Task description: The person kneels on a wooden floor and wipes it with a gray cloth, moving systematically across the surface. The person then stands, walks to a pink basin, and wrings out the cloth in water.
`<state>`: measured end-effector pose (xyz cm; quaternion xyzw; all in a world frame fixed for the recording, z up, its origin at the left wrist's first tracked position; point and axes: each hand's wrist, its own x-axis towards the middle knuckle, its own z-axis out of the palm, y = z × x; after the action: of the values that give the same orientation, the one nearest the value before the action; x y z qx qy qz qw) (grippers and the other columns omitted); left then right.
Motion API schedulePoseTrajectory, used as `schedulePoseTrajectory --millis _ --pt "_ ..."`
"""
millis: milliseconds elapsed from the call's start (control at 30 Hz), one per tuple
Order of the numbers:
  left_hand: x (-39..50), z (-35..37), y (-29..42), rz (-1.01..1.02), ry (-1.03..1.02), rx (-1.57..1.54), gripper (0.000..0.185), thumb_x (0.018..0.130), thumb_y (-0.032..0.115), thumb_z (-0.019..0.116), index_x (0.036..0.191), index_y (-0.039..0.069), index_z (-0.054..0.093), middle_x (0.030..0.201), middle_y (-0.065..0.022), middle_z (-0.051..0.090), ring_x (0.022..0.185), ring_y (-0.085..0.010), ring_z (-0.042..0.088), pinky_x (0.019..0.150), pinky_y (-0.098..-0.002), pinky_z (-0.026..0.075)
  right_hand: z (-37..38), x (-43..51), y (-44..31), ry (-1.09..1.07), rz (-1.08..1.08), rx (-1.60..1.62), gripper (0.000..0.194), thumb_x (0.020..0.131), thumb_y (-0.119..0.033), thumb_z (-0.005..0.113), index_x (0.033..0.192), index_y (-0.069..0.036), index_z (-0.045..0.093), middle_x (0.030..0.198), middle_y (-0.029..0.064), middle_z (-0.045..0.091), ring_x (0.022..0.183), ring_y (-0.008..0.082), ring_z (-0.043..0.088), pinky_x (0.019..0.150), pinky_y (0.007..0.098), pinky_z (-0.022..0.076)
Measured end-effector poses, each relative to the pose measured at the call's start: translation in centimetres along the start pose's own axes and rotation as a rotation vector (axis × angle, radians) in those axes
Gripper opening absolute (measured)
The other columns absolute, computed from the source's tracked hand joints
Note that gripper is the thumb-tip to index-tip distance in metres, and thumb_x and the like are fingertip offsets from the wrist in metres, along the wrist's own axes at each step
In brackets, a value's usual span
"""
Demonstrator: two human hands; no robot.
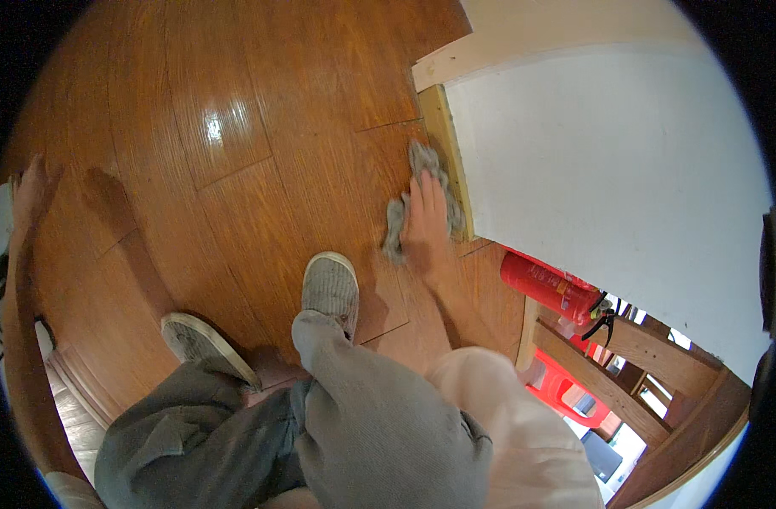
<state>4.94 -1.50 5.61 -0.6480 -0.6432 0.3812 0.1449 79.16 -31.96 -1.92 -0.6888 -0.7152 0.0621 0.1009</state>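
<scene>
My right hand presses a crumpled grey cloth against the wood-plank floor. Its fingers are stretched forward over the cloth, and both look slightly blurred. Right beside the cloth runs a yellowish wooden baseboard at the foot of a white panel. At the far left rim, my left hand is held away from the cloth, close to a pale edge. Dimness and the lens rim hide how its fingers are set and whether it touches that edge.
A red fire extinguisher lies to the right, below the white panel's edge. Beyond it are wooden slats and a red plastic object. My grey shoes stand on the floor, knees bent. A pale stepped edge is at lower left.
</scene>
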Motion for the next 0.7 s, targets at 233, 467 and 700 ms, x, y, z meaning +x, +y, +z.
schedulePoseTrajectory --millis 233,467,700 --pt "-5.5 3.0 3.2 -0.068 -0.199 -0.318 0.058 0.101 0.048 0.068 0.140 0.007 0.059 0.137 -0.0187 0.068 0.131 -0.0365 0.063 0.115 -0.0583 0.040 3.3 -4.1 -2.2 0.102 0.133 -0.036 0.051 0.100 -0.009 0.058 0.150 0.003 0.052 0.163 0.0233 0.043 0.150 0.0446 0.038 0.125 0.0581 0.0257" --pt "-5.7 -4.3 6.6 0.021 -0.081 -0.357 0.060 0.100 0.049 0.068 0.139 0.003 0.060 0.137 -0.0199 0.068 0.128 -0.0389 0.064 0.117 -0.0595 0.037 7.3 17.4 -4.7 0.300 0.136 0.061 0.050 0.099 -0.006 0.056 0.146 0.009 0.053 0.158 0.0278 0.047 0.146 0.0448 0.041 0.123 0.0573 0.0298" --pt "-6.3 -15.0 9.7 0.055 -0.085 -0.490 0.061 0.103 0.046 0.067 0.144 0.001 0.058 0.135 -0.0221 0.069 0.133 -0.0372 0.062 0.125 -0.0585 0.030 11.7 18.0 -23.8 -0.084 -0.468 0.483 0.054 0.096 -0.012 0.060 0.147 0.005 0.054 0.153 0.0241 0.054 0.145 0.0396 0.047 0.124 0.0535 0.0357"
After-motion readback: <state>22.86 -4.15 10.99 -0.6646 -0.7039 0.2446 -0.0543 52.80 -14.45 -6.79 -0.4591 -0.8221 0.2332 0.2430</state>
